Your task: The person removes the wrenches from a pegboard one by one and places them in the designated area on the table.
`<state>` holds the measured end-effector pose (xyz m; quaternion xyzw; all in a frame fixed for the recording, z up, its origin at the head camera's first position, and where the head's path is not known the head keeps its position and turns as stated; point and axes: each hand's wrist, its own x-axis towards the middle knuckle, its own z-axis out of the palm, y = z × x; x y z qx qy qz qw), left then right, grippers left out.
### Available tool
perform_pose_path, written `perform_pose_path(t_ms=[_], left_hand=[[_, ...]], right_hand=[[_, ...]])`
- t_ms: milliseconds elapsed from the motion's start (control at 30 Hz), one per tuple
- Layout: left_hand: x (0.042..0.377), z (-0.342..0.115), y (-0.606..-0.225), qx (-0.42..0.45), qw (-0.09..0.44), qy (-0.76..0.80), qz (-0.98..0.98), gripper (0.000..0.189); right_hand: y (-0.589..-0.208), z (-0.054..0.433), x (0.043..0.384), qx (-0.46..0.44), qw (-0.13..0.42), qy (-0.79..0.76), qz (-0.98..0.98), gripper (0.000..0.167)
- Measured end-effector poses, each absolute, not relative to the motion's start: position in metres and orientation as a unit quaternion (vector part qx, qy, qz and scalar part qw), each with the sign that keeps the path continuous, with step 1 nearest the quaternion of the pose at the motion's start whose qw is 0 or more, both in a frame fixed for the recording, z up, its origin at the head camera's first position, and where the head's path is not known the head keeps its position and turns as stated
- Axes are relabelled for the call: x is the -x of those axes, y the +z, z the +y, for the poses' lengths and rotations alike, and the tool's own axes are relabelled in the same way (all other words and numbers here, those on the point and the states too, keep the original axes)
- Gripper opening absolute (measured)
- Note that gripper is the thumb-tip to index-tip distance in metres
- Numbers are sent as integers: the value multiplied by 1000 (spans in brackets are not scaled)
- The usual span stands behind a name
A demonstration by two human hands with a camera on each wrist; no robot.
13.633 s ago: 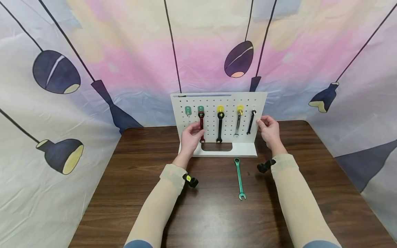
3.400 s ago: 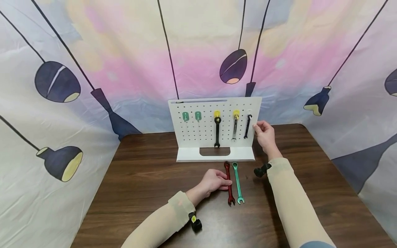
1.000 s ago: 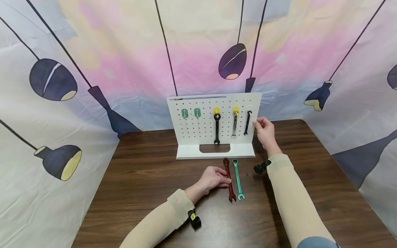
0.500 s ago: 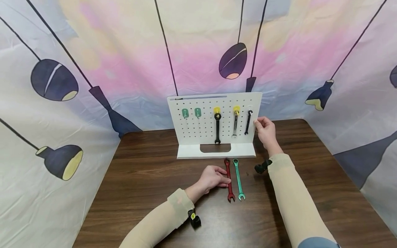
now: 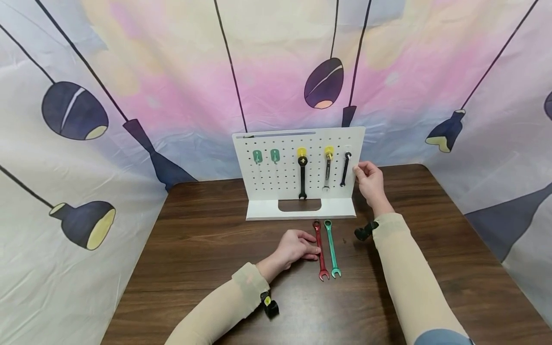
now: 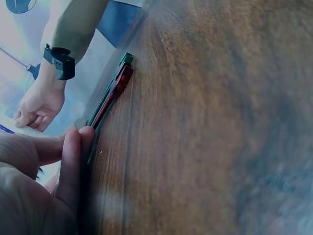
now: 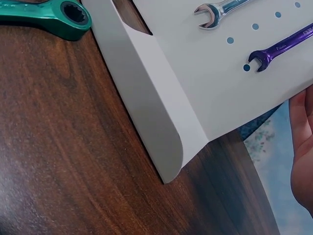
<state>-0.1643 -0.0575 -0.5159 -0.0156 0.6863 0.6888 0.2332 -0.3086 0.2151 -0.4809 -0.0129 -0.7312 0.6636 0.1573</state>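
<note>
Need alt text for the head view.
A person's left hand holds a red wrench alongside a green wrench on a brown table; the right hand grips the edge of a white pegboard. Three more wrenches hang there, right of two bare green hooks.

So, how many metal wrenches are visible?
5: red one in left hand; green one on brown wooden table; black one, silver one, small purple one on white perforated pegboard.
</note>
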Motion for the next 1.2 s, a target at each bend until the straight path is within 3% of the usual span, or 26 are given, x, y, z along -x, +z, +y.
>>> perform_pose_path(t_ms=[533,1200], left_hand=[[171,-63,-509,-6,223,710,668,25],[194,-82,-495,-22,166,685,709,30]], right_hand=[[-480,213,310,23,152,663,-733,19],[-477,214,309,23,132,642,-755,21]])
